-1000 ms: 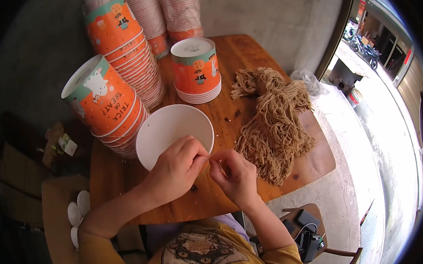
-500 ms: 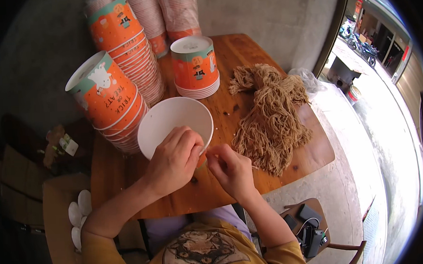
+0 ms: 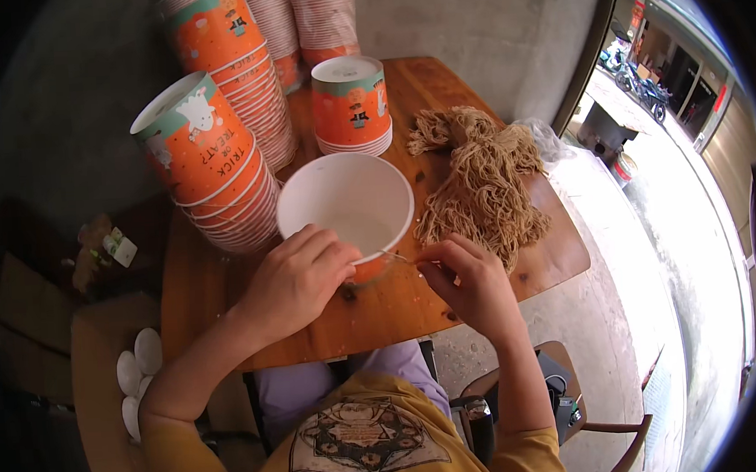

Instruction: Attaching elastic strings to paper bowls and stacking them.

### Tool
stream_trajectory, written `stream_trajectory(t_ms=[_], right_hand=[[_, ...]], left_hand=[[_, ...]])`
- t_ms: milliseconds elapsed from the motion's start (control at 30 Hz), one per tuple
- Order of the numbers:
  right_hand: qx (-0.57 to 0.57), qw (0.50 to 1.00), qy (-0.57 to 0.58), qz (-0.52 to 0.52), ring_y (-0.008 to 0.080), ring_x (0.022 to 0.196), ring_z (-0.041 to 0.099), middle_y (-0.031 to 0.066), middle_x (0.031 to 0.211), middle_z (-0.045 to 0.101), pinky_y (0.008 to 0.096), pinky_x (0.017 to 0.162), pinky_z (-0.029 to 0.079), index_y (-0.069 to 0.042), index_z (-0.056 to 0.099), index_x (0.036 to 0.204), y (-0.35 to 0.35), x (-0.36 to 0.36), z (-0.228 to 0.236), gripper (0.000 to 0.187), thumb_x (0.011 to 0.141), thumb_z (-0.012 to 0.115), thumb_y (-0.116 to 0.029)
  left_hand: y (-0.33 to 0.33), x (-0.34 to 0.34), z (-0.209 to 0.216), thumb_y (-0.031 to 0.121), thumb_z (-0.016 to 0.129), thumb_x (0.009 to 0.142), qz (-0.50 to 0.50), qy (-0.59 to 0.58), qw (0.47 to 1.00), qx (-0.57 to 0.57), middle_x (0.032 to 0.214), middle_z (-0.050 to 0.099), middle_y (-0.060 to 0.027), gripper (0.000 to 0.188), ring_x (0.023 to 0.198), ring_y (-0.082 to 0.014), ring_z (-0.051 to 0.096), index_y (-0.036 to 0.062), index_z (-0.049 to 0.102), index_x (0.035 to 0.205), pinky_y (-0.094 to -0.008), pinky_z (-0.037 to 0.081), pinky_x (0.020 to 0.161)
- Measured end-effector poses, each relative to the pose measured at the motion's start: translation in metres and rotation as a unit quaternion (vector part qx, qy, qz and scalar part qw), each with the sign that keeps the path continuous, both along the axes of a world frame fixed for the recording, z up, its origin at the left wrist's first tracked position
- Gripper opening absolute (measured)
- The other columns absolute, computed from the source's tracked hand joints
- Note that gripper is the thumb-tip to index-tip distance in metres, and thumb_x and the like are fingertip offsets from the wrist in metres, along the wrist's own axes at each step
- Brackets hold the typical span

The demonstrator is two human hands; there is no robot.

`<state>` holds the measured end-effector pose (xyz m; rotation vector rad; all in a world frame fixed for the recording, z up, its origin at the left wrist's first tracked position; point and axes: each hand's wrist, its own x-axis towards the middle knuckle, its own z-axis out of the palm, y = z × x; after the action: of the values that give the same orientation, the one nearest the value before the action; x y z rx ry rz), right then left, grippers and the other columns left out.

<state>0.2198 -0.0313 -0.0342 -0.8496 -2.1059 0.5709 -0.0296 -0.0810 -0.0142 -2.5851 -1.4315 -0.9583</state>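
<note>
A paper bucket, white inside and orange outside, faces up on the table in front of me. My left hand is closed over its near rim, fingers at the edge and thumb outside. To the right, my right hand pinches a thin tan cord between thumb and fingertips. The cord runs from those fingers to the bucket's near rim; how it is fixed there is too small to tell. Beyond my right hand lies a loose heap of tan cords.
Nested orange buckets stand upside down at the left, with taller stacks behind. A short stack stands at the table's back. The wooden table ends near my lap. A chair holding devices stands right; a carton stands left.
My right hand has moved right, away from my left hand, and a stretch of cord now shows between it and the rim. The bucket and left hand appear slightly farther right in view.
</note>
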Motion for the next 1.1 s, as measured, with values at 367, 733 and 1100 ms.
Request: stream_trajectory(t_ms=[367,733,1100], right_hand=[[0.126,0.99,0.003,0.063,0.0301,0.079,0.064,0.0078,0.086,0.061,0.0397,0.067,0.053,-0.006,0.061,0.091,0.024,-0.049,0.012,0.009,0.086,0.068,-0.006],[0.095,0.995,0.011,0.001,0.0333,0.076,0.065,0.009,0.088,0.062,0.042,0.062,0.054,-0.006,0.057,0.093,0.031,-0.063,0.012,0.007,0.089,0.063,-0.006],[0.054,0.996,0.03,-0.057,0.0366,0.078,0.064,0.0117,0.091,0.062,0.0441,0.061,0.053,-0.005,0.055,0.097,0.035,-0.069,0.014,0.008,0.092,0.061,-0.005]], left_hand=[[-0.007,-0.015,-0.007,0.004,0.066,0.081,0.001,-0.014,0.999,0.046,0.096,0.062,-0.0069,0.015,0.096,-0.0271,0.06,0.0058,0.061,0.095,-0.0414,0.044,0.092],[0.016,0.019,-0.028,0.006,0.064,0.085,0.126,-0.194,0.971,-0.051,0.092,0.06,-0.0017,0.011,0.095,-0.0238,0.054,0.0083,0.058,0.093,-0.0388,0.034,0.097],[-0.004,-0.002,-0.026,-0.007,0.071,0.071,0.028,-0.097,0.993,0.06,0.11,0.051,-0.0149,0.043,0.112,-0.0338,0.055,0.0044,0.049,0.106,-0.044,0.045,0.095]])
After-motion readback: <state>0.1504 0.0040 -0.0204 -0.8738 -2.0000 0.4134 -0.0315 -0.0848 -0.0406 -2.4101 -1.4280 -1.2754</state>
